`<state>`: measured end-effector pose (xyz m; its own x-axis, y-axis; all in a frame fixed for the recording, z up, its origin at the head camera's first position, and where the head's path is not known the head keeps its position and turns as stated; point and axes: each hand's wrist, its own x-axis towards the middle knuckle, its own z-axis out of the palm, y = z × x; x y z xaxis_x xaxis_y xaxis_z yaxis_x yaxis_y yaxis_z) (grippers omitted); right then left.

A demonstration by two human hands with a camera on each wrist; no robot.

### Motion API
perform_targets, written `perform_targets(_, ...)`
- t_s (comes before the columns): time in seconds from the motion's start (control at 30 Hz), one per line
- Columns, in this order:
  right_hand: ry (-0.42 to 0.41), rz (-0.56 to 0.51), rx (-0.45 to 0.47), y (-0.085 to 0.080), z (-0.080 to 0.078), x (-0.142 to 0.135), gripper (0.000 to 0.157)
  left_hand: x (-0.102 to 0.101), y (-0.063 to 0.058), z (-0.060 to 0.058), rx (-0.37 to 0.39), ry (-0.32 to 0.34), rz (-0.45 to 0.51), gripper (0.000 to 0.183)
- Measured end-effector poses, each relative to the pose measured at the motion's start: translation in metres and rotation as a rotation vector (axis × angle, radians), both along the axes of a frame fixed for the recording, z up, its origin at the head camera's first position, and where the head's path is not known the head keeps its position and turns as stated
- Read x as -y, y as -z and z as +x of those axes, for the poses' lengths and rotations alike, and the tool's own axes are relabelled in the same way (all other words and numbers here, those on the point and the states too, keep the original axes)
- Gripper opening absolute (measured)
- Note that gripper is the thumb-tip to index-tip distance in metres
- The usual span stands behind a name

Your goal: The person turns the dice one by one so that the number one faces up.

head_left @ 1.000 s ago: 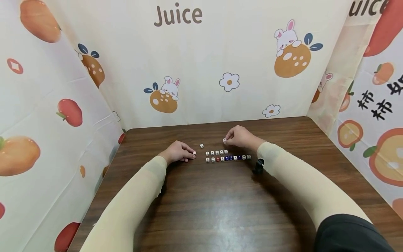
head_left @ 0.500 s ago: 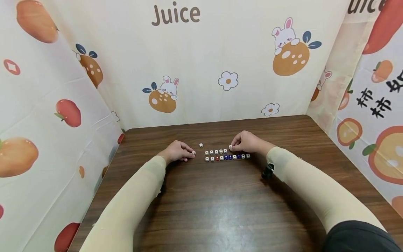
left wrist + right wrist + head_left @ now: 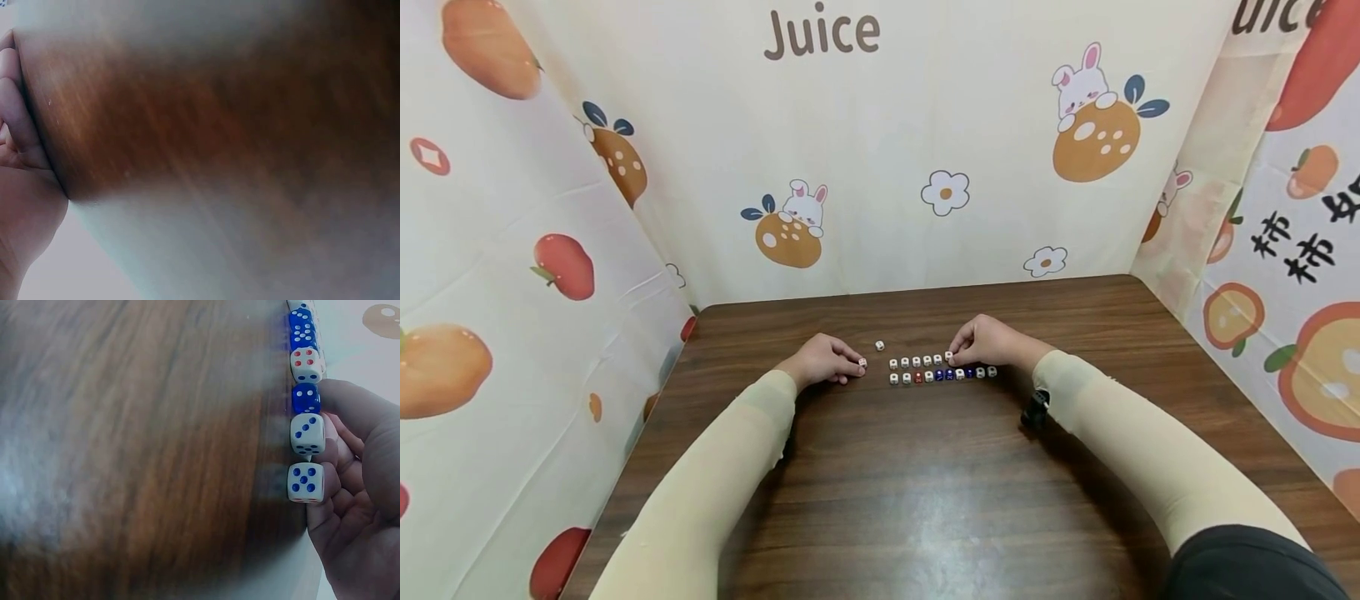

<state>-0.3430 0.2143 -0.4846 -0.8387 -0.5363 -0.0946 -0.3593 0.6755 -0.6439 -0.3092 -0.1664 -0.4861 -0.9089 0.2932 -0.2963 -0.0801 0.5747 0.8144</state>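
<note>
My right hand (image 3: 988, 340) pinches a white die (image 3: 949, 356) at the right end of the back row of white dice (image 3: 916, 362). In front of that row runs a longer row of white, red and blue dice (image 3: 939, 376). The right wrist view shows this front row close up, with a blue die (image 3: 306, 399) between white ones and my hand behind them. My left hand (image 3: 823, 360) pinches another white die (image 3: 862, 363) left of both rows; the left wrist view shows only curled fingers (image 3: 14, 106) at its edge. A lone white die (image 3: 880, 345) lies behind the back row.
The dice lie on a dark brown wooden table (image 3: 880, 500). A printed curtain (image 3: 872, 150) rises along the table's back edge, with more printed cloth at both sides. A small black device (image 3: 1035, 410) sits at my right wrist.
My right hand has come toward me and to the right, bringing its die to the right end of the back row. My left hand stays in place with its die.
</note>
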Motion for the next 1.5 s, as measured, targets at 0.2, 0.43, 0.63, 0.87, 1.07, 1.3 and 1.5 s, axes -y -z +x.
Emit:
perform_targets(0.2,-0.001,-0.005,0.037,-0.0021,0.0001,-0.0016,0.006,-0.0005,-0.0027,0.0015,-0.008,0.007,-0.002,0.020)
perform_targets(0.43,-0.031,0.004,0.051,-0.0041,-0.0003,-0.0016,0.008,-0.0005,-0.0034,0.0020,-0.008,0.000,-0.007,0.021)
perform_targets(0.63,-0.038,0.001,0.063,-0.0044,-0.0009,-0.0025,0.009,-0.0006,-0.0031,0.0025,-0.004,0.001,-0.007,0.022)
perform_targets(0.87,-0.026,-0.009,0.061,-0.0031,-0.0002,-0.0023,0.008,-0.0015,-0.0033,0.0029,-0.006,-0.010,-0.013,0.021)
perform_targets(1.07,-0.020,-0.012,0.053,-0.0057,0.0027,-0.0006,0.008,-0.0013,-0.0038,0.0037,-0.010,-0.006,-0.008,0.020)
perform_targets(1.3,-0.018,-0.016,0.047,-0.0041,0.0022,-0.0005,0.009,-0.0005,-0.0033,0.0042,-0.015,-0.005,-0.012,0.021)
perform_targets(1.5,-0.020,-0.021,0.055,-0.0026,0.0025,-0.0033,0.013,-0.0008,-0.0007,0.0014,-0.007,-0.008,-0.018,0.020)
